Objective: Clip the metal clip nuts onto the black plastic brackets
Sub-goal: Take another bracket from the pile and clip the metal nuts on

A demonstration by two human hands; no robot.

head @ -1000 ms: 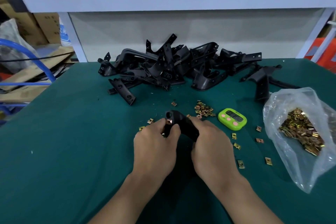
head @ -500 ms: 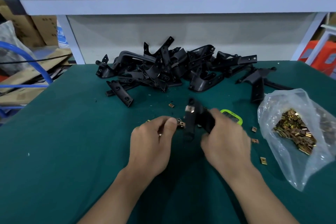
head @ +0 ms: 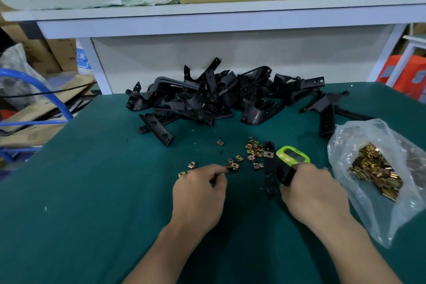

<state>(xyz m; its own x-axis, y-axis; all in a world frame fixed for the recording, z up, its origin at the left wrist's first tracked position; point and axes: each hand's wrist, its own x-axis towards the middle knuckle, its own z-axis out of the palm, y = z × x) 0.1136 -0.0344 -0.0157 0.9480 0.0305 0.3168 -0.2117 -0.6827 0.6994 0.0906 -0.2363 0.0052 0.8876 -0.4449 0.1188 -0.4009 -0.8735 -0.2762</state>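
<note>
**Reaching for the next nut**

Watching from my remote seat, I read this as the pick-up step between two clippings. The right hand (head: pixel 315 193) is wrapped round the near end of a bracket (head: pixel 270 169), which points away from me, just left of the timer (head: pixel 292 155). One fitted nut (head: pixel 268 154) shows brass near the bracket's far end.

The left hand (head: pixel 198 196) lies knuckles up with its fingers curled. Its thumb and forefinger tips are at a small cluster of loose nuts (head: pixel 232 165) on the table (head: pixel 92 191). I cannot tell whether one is pinched or only touched. More nuts lie scattered just beyond. The pile (head: pixel 207 101) of unfinished brackets sits at the far edge, and the bag (head: pixel 371 205) at the right holds the main stock.

In my judgement, the next move calls for lifting a single nut free of its neighbours and turning its open mouth toward the bracket. It then has to travel right to a bare tab. The right hand will likely need to rotate the bracket so that tab faces the incoming nut, then hold firm while the nut is pushed on.
</note>
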